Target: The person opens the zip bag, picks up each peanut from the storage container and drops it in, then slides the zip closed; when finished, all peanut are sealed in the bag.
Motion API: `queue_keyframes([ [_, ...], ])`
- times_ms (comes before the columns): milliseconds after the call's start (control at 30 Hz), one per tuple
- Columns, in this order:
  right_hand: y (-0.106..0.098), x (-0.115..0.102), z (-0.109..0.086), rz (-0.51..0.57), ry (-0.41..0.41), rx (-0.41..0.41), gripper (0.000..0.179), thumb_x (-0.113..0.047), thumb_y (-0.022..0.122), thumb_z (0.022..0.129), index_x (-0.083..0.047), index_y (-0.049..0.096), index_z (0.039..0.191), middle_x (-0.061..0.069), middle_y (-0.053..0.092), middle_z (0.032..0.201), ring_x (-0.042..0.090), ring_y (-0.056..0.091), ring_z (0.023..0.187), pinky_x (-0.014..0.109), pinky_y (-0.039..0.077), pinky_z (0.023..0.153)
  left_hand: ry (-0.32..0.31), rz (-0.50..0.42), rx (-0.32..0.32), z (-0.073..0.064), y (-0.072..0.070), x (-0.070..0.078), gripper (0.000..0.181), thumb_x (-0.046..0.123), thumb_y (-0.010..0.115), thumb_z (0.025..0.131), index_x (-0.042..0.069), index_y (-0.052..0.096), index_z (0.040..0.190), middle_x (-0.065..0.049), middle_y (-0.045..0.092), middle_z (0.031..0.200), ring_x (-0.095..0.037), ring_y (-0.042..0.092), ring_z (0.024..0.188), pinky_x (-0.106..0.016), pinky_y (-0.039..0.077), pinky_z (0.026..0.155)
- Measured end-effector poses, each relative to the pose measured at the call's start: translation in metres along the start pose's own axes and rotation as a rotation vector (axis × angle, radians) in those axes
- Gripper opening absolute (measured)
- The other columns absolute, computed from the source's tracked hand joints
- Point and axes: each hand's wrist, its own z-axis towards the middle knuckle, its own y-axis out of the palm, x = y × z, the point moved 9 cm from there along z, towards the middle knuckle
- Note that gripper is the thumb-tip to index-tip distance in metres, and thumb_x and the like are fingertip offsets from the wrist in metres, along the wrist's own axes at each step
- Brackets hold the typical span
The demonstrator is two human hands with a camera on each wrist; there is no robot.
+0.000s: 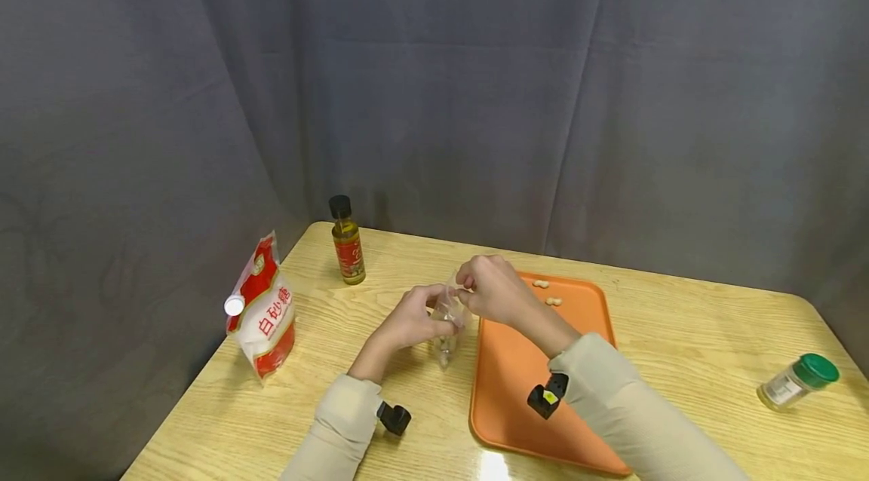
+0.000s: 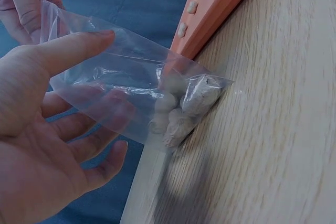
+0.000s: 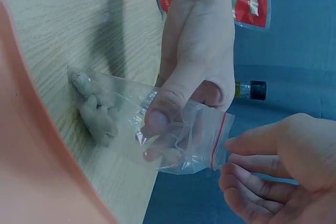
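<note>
A clear zip bag (image 2: 131,61) with a red line along its mouth hangs with its bottom corner close over the table. Several unshelled peanuts (image 2: 181,111) lie in its lower end. My left hand (image 1: 410,319) holds the bag's middle between thumb and fingers, the thumb across the near side and the fingers behind the plastic. At the mouth, my right hand (image 1: 498,289) pinches the edge by the red line, its thumb and fingertips close together (image 3: 273,166). Two more peanuts (image 1: 547,293) lie at the far end of the orange tray (image 1: 519,375), under and beside my right forearm.
On the left stands a red and white sugar bag (image 1: 268,315) with a white cap. Behind it is a dark-capped oil bottle (image 1: 348,247). A green-lidded shaker jar (image 1: 794,383) lies tilted at the far right. Grey curtains (image 1: 441,89) hang behind the wooden table (image 1: 686,345).
</note>
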Motion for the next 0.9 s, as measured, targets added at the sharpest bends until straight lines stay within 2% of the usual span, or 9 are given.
queue_keyframes([
  [133, -0.003, 0.008, -0.002, 0.001, 0.031, 0.002, 0.006, -0.001, 0.076, 0.082, 0.000, 0.075, 0.087, 0.008, 0.070, 0.082, 0.018, 0.063, 0.070, 0.034, 0.053, 0.065, -0.007, -0.005, 0.004, 0.000, 0.000, -0.001, 0.031, 0.013, 0.080, 0.079, 0.007, 0.070, 0.107, -0.007, 0.065, 0.119, -0.027, 0.059, 0.108, -0.046, 0.049, 0.089],
  [267, -0.010, 0.025, -0.007, 0.004, 0.061, 0.013, 0.009, 0.001, 0.074, 0.081, 0.002, 0.074, 0.090, 0.011, 0.071, 0.084, 0.021, 0.066, 0.072, 0.037, 0.054, 0.066, -0.021, 0.018, 0.015, 0.000, -0.001, -0.001, 0.040, 0.013, 0.080, 0.078, 0.005, 0.068, 0.115, -0.007, 0.066, 0.118, -0.027, 0.060, 0.108, -0.045, 0.049, 0.090],
  [433, -0.019, 0.062, -0.019, 0.006, 0.133, 0.015, 0.006, 0.002, 0.070, 0.082, 0.001, 0.073, 0.087, 0.004, 0.064, 0.073, 0.013, 0.050, 0.058, 0.031, 0.045, 0.057, -0.031, 0.026, 0.016, 0.000, -0.002, 0.000, 0.038, 0.014, 0.081, 0.077, 0.006, 0.068, 0.113, -0.007, 0.066, 0.117, -0.028, 0.060, 0.108, -0.045, 0.049, 0.091],
  [533, -0.022, 0.090, -0.028, -0.007, 0.184, 0.009, 0.006, 0.003, 0.069, 0.082, 0.000, 0.072, 0.085, 0.001, 0.059, 0.070, 0.014, 0.044, 0.058, 0.031, 0.040, 0.056, -0.030, 0.026, 0.012, 0.000, -0.004, 0.000, 0.036, 0.014, 0.081, 0.077, 0.007, 0.069, 0.110, -0.008, 0.065, 0.118, -0.028, 0.060, 0.109, -0.046, 0.049, 0.090],
  [733, -0.016, 0.141, -0.046, -0.076, 0.300, -0.057, 0.013, 0.005, 0.070, 0.080, 0.004, 0.074, 0.093, 0.008, 0.068, 0.081, 0.021, 0.058, 0.069, 0.038, 0.050, 0.063, -0.041, 0.015, 0.005, 0.001, -0.002, -0.002, 0.036, 0.016, 0.081, 0.079, 0.007, 0.069, 0.111, -0.008, 0.065, 0.122, -0.028, 0.059, 0.110, -0.045, 0.049, 0.091],
  [900, -0.003, 0.166, -0.058, -0.112, 0.362, -0.104, 0.012, 0.004, 0.073, 0.077, 0.004, 0.074, 0.089, 0.010, 0.070, 0.083, 0.025, 0.063, 0.074, 0.042, 0.053, 0.068, -0.049, 0.015, 0.006, 0.000, -0.001, -0.004, 0.037, 0.016, 0.081, 0.079, 0.007, 0.069, 0.113, -0.007, 0.065, 0.120, -0.027, 0.059, 0.109, -0.045, 0.049, 0.090],
])
